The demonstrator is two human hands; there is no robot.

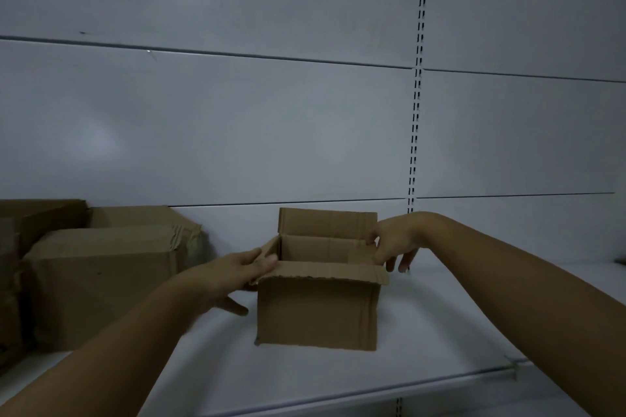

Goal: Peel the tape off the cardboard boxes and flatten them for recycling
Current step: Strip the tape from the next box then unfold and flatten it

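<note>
A small brown cardboard box (316, 311) stands on the white shelf (474, 322) with its top flaps open; the back flap stands upright and the front flap folds outward. My left hand (233, 276) grips the box's left side flap, thumb on top and fingers over the edge. At the box's upper right corner my right hand (394, 240) pinches the right flap edge, its other fingers hanging down behind the box. No tape is visible on this box.
A larger closed cardboard box (101, 281) with wrinkled tape on its right edge sits at the left, with more boxes (44, 213) stacked behind it. A white panel wall (305, 129) with a slotted upright (415, 132) backs the shelf. The shelf's front rail (372, 389) runs below.
</note>
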